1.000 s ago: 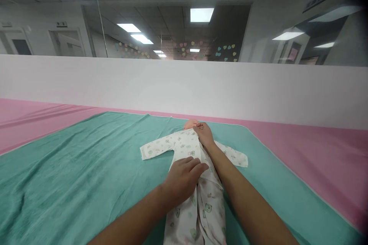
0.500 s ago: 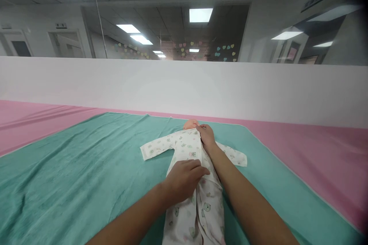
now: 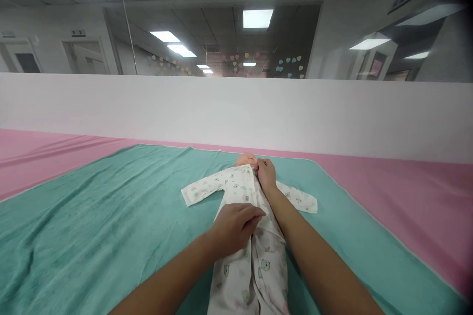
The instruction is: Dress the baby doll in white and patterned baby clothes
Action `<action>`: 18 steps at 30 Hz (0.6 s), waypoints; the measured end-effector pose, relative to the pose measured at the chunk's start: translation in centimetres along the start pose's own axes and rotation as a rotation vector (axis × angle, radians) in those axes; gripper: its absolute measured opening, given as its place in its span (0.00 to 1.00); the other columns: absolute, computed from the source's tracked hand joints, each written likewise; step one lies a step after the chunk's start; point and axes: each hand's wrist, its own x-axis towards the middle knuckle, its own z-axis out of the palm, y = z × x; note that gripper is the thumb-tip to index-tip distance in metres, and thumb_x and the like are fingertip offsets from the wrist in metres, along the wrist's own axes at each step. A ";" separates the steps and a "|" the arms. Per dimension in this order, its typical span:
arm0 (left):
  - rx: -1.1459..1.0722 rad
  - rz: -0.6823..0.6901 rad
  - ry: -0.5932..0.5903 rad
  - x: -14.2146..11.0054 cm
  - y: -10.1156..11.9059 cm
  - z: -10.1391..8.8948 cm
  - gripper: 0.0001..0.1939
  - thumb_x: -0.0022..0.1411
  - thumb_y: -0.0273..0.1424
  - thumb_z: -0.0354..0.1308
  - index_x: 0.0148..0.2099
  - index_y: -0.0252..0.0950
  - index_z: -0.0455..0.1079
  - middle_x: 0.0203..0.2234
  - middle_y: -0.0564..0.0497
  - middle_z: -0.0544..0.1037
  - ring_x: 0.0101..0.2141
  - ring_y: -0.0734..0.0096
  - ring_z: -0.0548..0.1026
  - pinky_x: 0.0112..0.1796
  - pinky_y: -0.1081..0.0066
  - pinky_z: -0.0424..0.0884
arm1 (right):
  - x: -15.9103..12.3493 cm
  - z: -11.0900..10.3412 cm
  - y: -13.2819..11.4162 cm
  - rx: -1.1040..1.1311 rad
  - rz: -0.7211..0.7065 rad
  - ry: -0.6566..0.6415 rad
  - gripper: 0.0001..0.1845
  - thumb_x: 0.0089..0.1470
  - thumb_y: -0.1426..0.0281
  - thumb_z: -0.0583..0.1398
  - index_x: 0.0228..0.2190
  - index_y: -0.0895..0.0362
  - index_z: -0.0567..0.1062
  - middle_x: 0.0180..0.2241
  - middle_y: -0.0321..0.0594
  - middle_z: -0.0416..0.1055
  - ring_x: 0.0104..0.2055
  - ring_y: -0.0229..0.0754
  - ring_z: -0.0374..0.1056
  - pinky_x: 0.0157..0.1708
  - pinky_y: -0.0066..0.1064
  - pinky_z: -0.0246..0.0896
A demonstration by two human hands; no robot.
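Note:
A doll lies on its back, its pinkish head (image 3: pixel 246 158) at the far end. It is dressed in a white baby sleepsuit (image 3: pixel 236 184) with small printed animals, both sleeves spread outward. My right hand (image 3: pixel 266 173) is closed at the neckline beside the doll's head, its fingers pinching the collar edge. Over the belly, my left hand (image 3: pixel 234 229) has its fingers curled together on the front flap; its fingertips are partly hidden. Between the hands the flap's edge runs down the front, and a narrow gap shows at the neck. The legs run out of the bottom of the view.
Beneath the doll is a teal blanket (image 3: pixel 111 216) with wrinkles on the left. Pink sheeting (image 3: pixel 414 197) shows around it. A low white wall (image 3: pixel 236 113) stands behind, with windows, doors and ceiling lights beyond.
My right hand has shifted slightly right at the collar, and the flap's edge has moved left, showing more of the doll's head and neck. My left hand has moved slightly left and up.

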 end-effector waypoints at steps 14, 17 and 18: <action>-0.213 -0.495 0.400 4.6 -7.0 -0.9 0.13 0.60 0.32 0.48 0.44 0.37 0.70 0.38 0.49 0.75 0.39 0.69 0.72 0.40 0.71 0.66 | -0.7 -0.4 -3.0 -0.581 -0.125 -0.311 0.27 0.45 0.50 0.55 0.40 0.58 0.66 0.40 0.49 0.69 0.40 0.50 0.65 0.33 0.33 0.54; -0.223 -0.609 0.300 7.7 -9.3 -0.3 0.14 0.57 0.33 0.51 0.43 0.35 0.72 0.34 0.48 0.77 0.35 0.69 0.73 0.39 0.71 0.66 | -0.4 -0.4 -2.7 -0.562 -0.080 -0.329 0.23 0.46 0.54 0.55 0.38 0.58 0.66 0.38 0.46 0.70 0.39 0.47 0.66 0.32 0.32 0.54; -0.205 -0.629 0.270 8.5 -9.9 0.0 0.15 0.57 0.33 0.51 0.44 0.35 0.72 0.34 0.48 0.77 0.34 0.68 0.73 0.38 0.71 0.66 | -0.2 -0.5 -2.5 -0.545 -0.068 -0.336 0.19 0.47 0.56 0.55 0.35 0.57 0.67 0.36 0.44 0.71 0.37 0.46 0.66 0.31 0.31 0.54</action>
